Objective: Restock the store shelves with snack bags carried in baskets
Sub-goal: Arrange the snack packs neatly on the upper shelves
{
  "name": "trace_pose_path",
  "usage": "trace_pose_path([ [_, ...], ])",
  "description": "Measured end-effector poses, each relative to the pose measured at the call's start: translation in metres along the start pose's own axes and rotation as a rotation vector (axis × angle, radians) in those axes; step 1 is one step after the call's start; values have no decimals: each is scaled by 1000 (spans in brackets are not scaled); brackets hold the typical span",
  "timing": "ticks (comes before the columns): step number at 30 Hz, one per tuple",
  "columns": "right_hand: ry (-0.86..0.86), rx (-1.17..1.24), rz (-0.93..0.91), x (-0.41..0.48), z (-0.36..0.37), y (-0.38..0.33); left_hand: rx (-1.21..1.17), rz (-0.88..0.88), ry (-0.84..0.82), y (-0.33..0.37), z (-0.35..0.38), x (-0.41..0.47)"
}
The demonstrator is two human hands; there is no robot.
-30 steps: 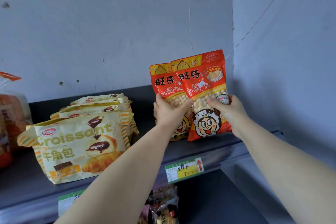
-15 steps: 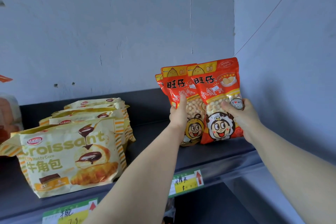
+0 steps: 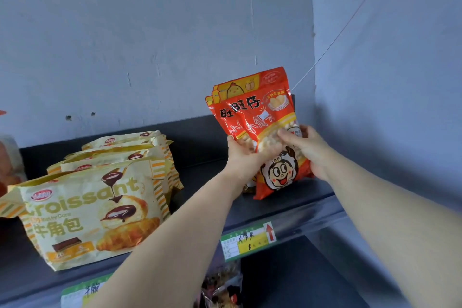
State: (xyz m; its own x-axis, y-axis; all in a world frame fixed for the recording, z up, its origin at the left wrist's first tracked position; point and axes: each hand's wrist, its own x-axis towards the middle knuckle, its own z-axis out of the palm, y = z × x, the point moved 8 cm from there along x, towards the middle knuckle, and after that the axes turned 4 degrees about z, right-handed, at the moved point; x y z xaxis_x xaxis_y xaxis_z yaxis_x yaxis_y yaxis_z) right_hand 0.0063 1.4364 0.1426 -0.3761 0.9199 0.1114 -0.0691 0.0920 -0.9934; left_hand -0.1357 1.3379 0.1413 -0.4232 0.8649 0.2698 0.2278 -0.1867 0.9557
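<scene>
Several red and yellow snack bags point(image 3: 260, 112) with a cartoon face stand upright, stacked one behind another, on the dark shelf point(image 3: 282, 205) near the right wall. My left hand point(image 3: 246, 155) grips the bags on their left side, thumb on the front. My right hand point(image 3: 308, 149) holds them on the right, its fingers curled across the front bag. The bags' lower edges rest on the shelf. No basket is in view.
A row of cream croissant bags point(image 3: 95, 212) fills the shelf's left half. An orange package point(image 3: 7, 165) shows at the far left edge. Price tags point(image 3: 247, 241) hang on the shelf front. More snacks point(image 3: 222, 290) sit on the shelf below. Grey walls close the back and right.
The bags that were fanned side by side are now pushed together into one tight stack. My right hand has slid left across the front bag, toward my left hand.
</scene>
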Motion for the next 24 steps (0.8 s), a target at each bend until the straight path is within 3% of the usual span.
trace_pose_path([
  [3,-183,23,149,-3,6,8,164,-36,-16,-6,5,-2],
  [7,-209,11,182,9,5,7,-5,-112,-15,-6,-4,9],
  [11,-195,-187,217,12,13,15,-249,-100,-74,3,-4,22],
  [14,-183,-203,179,18,16,13,-444,-95,36,2,-17,39],
  [16,-162,-197,144,24,11,11,-476,-138,222,-6,-33,49],
  [19,-108,-143,121,29,-2,10,-256,-256,442,-24,-62,61],
  [21,-52,-65,92,30,-10,8,-70,-293,387,-35,-65,70],
  [24,43,-11,-7,34,-20,2,18,-263,343,-41,-57,77],
])
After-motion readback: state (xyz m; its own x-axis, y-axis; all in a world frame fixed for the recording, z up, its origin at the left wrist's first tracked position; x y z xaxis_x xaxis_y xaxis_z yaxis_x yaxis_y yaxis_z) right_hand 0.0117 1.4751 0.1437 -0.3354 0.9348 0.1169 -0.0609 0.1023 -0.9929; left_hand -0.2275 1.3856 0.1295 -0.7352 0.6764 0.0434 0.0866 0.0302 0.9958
